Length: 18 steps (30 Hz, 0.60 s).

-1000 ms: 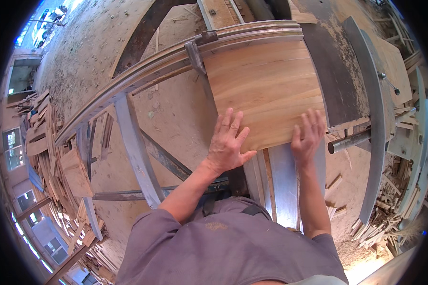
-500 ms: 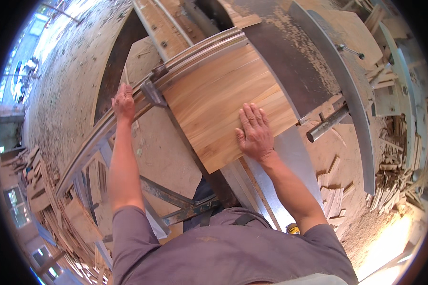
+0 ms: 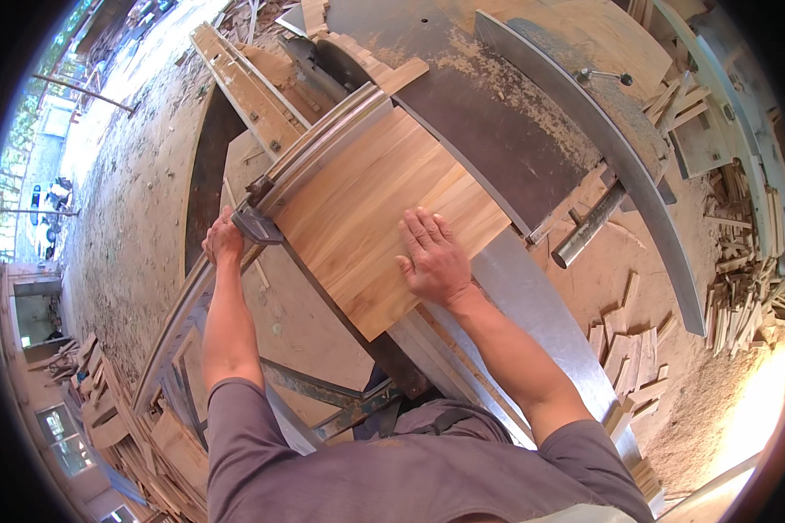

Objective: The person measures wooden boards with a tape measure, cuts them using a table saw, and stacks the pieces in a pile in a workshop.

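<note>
Right hand [image 3: 434, 259] flat, open on wooden panel [image 3: 375, 209]; left hand [image 3: 223, 240] closed around metal fence rail [image 3: 202, 288].

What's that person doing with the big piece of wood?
A person is working at a dusty metal saw table. Their right hand lies flat on a wide wooden panel made of glued strips. Their left hand grips the metal rail along the panel's far edge, right beside a grey clamp. Sawdust and small wood offcuts lie on the ground around the machine.
</note>
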{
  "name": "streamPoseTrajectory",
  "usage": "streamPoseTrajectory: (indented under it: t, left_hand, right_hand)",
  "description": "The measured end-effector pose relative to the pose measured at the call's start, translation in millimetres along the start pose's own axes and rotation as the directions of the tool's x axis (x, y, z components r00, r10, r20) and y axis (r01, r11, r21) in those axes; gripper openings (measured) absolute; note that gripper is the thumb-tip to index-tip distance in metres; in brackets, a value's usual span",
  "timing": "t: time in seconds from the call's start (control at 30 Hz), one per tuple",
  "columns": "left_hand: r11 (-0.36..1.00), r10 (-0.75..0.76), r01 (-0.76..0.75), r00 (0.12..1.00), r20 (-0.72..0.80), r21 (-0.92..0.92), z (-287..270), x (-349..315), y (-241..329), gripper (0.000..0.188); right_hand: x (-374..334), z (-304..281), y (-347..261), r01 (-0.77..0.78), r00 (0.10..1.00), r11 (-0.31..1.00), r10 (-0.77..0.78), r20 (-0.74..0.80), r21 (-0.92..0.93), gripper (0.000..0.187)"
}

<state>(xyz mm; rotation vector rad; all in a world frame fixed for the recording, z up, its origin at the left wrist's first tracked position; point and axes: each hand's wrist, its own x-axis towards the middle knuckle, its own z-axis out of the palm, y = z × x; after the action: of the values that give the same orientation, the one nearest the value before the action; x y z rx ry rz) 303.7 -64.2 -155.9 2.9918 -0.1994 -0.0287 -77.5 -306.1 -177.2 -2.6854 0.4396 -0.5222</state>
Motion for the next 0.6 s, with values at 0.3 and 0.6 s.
streamPoseTrajectory:
  t: [0.3,0.6]
  left_hand:
    - [1.0,0.027,-0.027,0.998,-0.056,-0.013,8,48,0,0.061]
    - [0.997,0.072,-0.072,0.995,-0.074,0.006,13,108,1,0.061]
  right_hand:
    - [45,15,-5,-0.019,1.0,1.0,0.019,0.007,0.014,0.058]
    - [99,36,-9,-0.014,1.0,1.0,0.014,0.013,-0.024,0.058]
